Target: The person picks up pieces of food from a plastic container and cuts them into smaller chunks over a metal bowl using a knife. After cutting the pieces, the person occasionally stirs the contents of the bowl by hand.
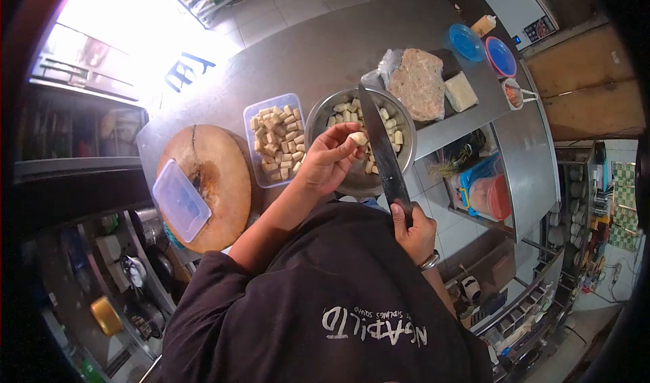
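Note:
My left hand (pixel 330 158) pinches a small pale peeled chunk (pixel 357 139) between thumb and fingers, over a steel bowl (pixel 313 121). Wrapped round the handle of a large dark-bladed knife (pixel 380 136) is my right hand (pixel 414 232). The long blade points away from me across the bowl, its edge close to the chunk. Several pale cut chunks (pixel 342 117) lie in the bowl, partly hidden by the blade and my left hand. Left of the bowl, a clear plastic tub (pixel 248 134) holds a heap of browner chunks (pixel 279 142).
A round wooden chopping board (pixel 233 159) lies at left with a plastic lid (pixel 181 200) on it. Behind the bowl's right side sit a bagged, pinkish-beige slab (pixel 418 85) and a white block (pixel 461 92). Blue bowls (pixel 466 42) stand farther right on the steel table (pixel 298 44).

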Tool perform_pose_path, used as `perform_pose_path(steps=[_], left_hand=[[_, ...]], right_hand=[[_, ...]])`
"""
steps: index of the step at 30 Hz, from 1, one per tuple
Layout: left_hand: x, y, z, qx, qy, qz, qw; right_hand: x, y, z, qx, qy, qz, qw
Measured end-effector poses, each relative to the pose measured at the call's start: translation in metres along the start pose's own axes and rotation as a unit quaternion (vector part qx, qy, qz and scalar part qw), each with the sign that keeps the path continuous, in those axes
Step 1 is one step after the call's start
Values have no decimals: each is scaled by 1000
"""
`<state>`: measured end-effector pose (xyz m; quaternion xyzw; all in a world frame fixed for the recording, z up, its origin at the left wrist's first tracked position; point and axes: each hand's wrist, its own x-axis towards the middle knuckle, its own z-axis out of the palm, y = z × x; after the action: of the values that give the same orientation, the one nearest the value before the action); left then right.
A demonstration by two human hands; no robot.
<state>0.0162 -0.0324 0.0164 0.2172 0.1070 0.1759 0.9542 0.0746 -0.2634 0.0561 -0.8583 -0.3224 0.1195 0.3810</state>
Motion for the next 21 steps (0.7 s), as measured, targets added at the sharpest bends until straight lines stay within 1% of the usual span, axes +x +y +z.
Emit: perform_pose_path(steps=[2, 4, 9, 10, 12, 16, 18, 19, 21], left_hand=[[0, -3, 0, -2, 1, 2, 1000], [-1, -4, -2, -3, 4, 5, 1000], [-2, -1, -3, 29, -41, 2, 999], [-2, -1, -3, 28, -41, 2, 999], [-5, -2, -4, 72, -33, -18, 997], [-7, -9, -3, 80, -39, -15, 996], [-10, -8, 0, 153, -47, -43, 986], [-12, -7, 1, 154, -45, -42, 986], [-16, -6, 4, 219, -25, -116, 968]], right_hand=[[1, -2, 0, 4, -5, 0, 1000], [2, -2, 1, 15, 10, -17, 1000], [2, -1, -1, 12, -7, -13, 1000], [2, -2, -2, 16, -13, -7, 1000], [3, -1, -1, 9, -13, -13, 1000], [5, -6, -4, -7, -22, -17, 1000], [6, -6, -3, -10, -23, -22, 999], [6, -6, -3, -13, -24, -28, 999], [6, -3, -2, -17, -36, -27, 999]])
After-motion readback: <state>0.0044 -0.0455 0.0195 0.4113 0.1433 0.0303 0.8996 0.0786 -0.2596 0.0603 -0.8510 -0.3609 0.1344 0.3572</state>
